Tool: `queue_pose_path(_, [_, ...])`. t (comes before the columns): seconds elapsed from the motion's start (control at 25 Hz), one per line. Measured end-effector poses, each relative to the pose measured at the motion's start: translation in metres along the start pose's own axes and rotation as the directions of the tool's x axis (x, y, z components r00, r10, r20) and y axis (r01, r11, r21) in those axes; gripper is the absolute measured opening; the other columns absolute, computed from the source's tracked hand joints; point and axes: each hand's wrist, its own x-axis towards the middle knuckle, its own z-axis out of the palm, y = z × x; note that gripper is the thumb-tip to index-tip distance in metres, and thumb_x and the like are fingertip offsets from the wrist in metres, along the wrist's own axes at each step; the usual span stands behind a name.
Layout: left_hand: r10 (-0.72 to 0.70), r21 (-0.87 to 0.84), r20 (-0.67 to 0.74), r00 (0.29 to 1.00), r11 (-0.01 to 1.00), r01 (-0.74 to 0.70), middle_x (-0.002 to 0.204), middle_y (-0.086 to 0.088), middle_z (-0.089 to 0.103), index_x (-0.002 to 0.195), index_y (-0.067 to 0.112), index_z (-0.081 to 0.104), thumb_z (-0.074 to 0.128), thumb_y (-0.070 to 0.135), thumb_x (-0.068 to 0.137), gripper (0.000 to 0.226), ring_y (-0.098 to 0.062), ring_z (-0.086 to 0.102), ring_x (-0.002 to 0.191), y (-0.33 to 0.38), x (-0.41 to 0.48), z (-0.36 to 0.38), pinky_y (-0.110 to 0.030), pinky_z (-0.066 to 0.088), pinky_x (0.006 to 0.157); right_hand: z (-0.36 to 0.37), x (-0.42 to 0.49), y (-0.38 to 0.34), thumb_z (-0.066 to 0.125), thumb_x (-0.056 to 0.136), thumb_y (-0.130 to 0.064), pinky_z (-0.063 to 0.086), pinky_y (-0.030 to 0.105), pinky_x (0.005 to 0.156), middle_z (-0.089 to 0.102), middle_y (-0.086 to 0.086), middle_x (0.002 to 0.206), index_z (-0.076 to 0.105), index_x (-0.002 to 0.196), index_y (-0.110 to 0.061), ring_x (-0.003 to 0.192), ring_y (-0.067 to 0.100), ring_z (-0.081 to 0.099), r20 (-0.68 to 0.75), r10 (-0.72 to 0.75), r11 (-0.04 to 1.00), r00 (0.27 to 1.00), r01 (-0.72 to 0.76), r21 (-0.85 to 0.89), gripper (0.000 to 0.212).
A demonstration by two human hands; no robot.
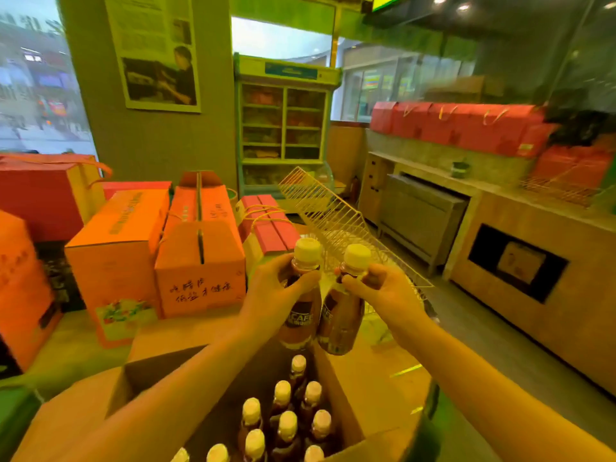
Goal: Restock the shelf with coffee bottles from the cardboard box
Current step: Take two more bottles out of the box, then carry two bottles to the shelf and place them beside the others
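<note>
Head: fingers [274,265] of left hand [266,296], right hand [388,295] grip brown cream-capped coffee bottles [301,323].

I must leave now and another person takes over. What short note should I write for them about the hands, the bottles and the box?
The left hand grips one coffee bottle by its neck; the right hand grips a second bottle the same way. Both are held above the open cardboard box, where many more bottles stand. Done: two bottles out. Left: shelve these, then the rest; I cannot tell which shelf to fill.
</note>
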Motion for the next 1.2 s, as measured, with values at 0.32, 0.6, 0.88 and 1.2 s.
queue_pose_path(0.32, [0.213, -0.230, 0.426, 0.879, 0.966, -0.122, 0.085, 0.009, 0.069, 0.091, 0.027, 0.063, 0.064, 0.014, 0.084, 0.015, 0.009, 0.063, 0.074, 0.075, 0.015, 0.130, -0.006, 0.047, 0.063, -0.122, -0.105, -0.064, 0.062, 0.085, -0.020, 0.053, 0.015, 0.069, 0.070, 0.005, 0.097, 0.066, 0.103, -0.016, 0.085, 0.007, 0.066, -0.450, -0.022, 0.976, 0.893, -0.077, -0.202, 0.019])
queue_pose_path(0.6, [0.382, -0.435, 0.748, 0.543, 0.900, -0.034, 0.088, 0.019, 0.062, 0.102, 0.026, 0.057, 0.061, 0.019, 0.085, 0.019, 0.006, 0.057, 0.082, 0.137, -0.076, 0.223, -0.009, 0.042, 0.067, -0.136, -0.277, -0.096, 0.063, 0.086, -0.019, 0.049, 0.013, 0.069, 0.070, 0.002, 0.101, 0.067, 0.105, -0.013, 0.084, 0.000, 0.064, -0.880, 0.018, 0.944, 0.475, -0.298, -0.142, 0.021])
queue_pose_path(0.88, [0.586, -0.590, 0.806, 0.084, 0.783, 0.195, 0.083, 0.015, 0.068, 0.086, 0.037, 0.058, 0.064, 0.015, 0.084, 0.022, 0.010, 0.065, 0.073, 0.227, -0.233, 0.261, -0.010, 0.045, 0.061, -0.083, -0.472, -0.162, 0.063, 0.087, -0.016, 0.052, 0.031, 0.087, 0.070, 0.004, 0.103, 0.067, 0.098, -0.019, 0.100, 0.018, 0.065, -0.994, -0.098, 0.875, -0.038, -0.478, -0.068, 0.013])
queue_pose_path(1.2, [0.738, -0.624, 0.594, -0.320, 0.673, 0.396, 0.086, 0.011, 0.069, 0.086, 0.032, 0.062, 0.064, 0.012, 0.084, 0.020, -0.002, 0.066, 0.081, 0.353, -0.469, 0.219, -0.016, 0.046, 0.068, 0.057, -0.683, -0.268, 0.063, 0.087, -0.016, 0.052, 0.029, 0.084, 0.070, 0.012, 0.106, 0.069, 0.099, -0.013, 0.098, 0.019, 0.065, -0.853, -0.280, 0.788, -0.440, -0.612, 0.057, 0.015])
